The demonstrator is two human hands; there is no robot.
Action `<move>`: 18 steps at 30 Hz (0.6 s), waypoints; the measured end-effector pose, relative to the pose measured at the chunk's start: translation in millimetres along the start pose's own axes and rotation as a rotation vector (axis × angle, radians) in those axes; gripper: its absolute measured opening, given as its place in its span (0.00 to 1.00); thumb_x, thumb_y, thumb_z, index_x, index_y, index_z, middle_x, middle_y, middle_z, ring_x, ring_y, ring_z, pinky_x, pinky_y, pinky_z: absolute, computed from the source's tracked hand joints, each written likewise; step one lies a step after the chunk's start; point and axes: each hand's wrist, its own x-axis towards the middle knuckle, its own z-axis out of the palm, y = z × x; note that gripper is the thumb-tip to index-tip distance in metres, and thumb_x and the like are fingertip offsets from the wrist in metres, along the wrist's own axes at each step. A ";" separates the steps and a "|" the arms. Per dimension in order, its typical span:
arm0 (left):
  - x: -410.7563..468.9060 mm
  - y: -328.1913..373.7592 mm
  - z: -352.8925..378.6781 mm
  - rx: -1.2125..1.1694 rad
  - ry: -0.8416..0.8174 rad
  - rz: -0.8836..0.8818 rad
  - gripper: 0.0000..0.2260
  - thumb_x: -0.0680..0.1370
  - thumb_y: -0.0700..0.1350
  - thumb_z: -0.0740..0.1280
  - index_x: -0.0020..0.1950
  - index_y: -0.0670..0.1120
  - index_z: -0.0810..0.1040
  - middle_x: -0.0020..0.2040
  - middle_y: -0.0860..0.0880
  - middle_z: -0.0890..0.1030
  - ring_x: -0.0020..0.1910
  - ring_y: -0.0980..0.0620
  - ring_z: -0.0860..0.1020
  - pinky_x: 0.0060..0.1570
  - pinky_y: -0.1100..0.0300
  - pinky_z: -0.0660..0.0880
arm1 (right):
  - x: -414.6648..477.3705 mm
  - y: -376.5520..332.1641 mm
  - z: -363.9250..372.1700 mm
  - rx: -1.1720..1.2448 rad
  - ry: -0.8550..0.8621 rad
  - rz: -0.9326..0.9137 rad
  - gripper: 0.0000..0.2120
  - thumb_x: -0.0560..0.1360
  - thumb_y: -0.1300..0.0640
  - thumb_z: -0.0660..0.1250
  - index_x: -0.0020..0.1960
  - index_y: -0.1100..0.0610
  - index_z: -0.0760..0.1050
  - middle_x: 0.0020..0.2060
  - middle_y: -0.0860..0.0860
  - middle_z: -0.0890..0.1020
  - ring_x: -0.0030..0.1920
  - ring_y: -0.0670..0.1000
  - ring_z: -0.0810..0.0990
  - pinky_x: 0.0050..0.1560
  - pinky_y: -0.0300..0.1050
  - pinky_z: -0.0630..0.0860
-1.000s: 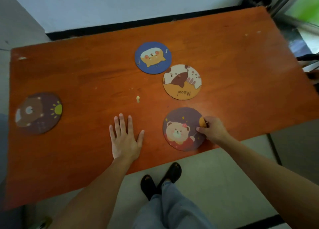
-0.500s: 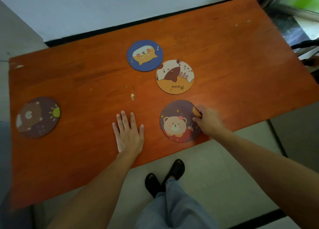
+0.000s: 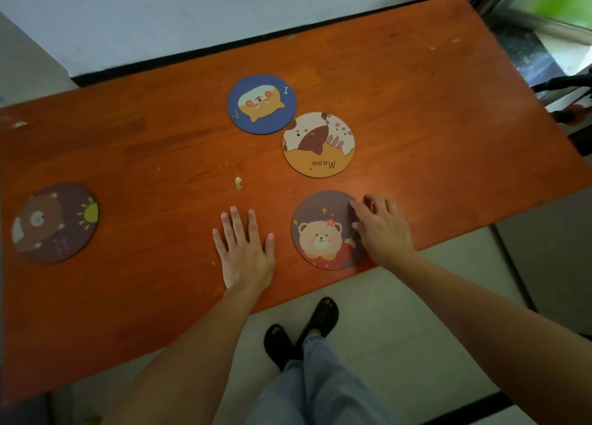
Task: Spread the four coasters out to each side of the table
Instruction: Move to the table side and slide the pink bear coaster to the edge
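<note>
Four round coasters lie on the orange wooden table (image 3: 448, 120). A blue cat coaster (image 3: 261, 104) sits mid-table toward the far edge, and an orange "Meow" coaster (image 3: 318, 144) lies just right of it and nearer, almost touching. A purple bear coaster (image 3: 323, 229) lies at the near edge. A dark brown bear coaster (image 3: 54, 222) with a yellow sun is at the far left. My right hand (image 3: 381, 229) rests with spread fingers on the purple coaster's right rim. My left hand (image 3: 245, 248) lies flat on the table just left of that coaster, holding nothing.
A pale crumb (image 3: 238, 182) and small specks lie mid-table. The near table edge runs diagonally under my wrists; my legs and black shoes (image 3: 301, 331) stand below it. A white wall is beyond the far edge, and a dark frame (image 3: 570, 85) at the right.
My right hand went from pinching the purple coaster's right rim to lying loosely on it with fingers apart. The coaster stays at the near edge. My left hand has not moved.
</note>
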 end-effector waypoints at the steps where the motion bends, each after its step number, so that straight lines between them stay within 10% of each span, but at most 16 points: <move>1: 0.1 -0.2 0.1 0.007 -0.004 0.002 0.29 0.79 0.60 0.44 0.77 0.47 0.46 0.78 0.41 0.45 0.76 0.42 0.40 0.73 0.42 0.41 | -3.9 -1.3 2.3 -0.049 0.005 -0.021 0.22 0.77 0.51 0.62 0.69 0.50 0.63 0.65 0.57 0.69 0.61 0.60 0.67 0.48 0.55 0.73; 11: 12.5 11.5 -39.9 0.157 -0.211 0.039 0.27 0.80 0.56 0.53 0.74 0.45 0.58 0.75 0.37 0.58 0.74 0.37 0.56 0.68 0.41 0.60 | -19.2 8.9 -36.1 0.035 -0.025 0.010 0.16 0.77 0.50 0.61 0.62 0.56 0.70 0.57 0.57 0.75 0.57 0.61 0.72 0.50 0.55 0.74; 18: 16.3 94.9 -100.6 0.080 -0.203 0.428 0.09 0.79 0.50 0.58 0.49 0.46 0.73 0.47 0.44 0.80 0.44 0.44 0.78 0.41 0.53 0.74 | -40.2 69.6 -87.5 -0.016 -0.013 0.077 0.15 0.77 0.48 0.60 0.58 0.55 0.75 0.53 0.55 0.78 0.57 0.58 0.75 0.48 0.52 0.75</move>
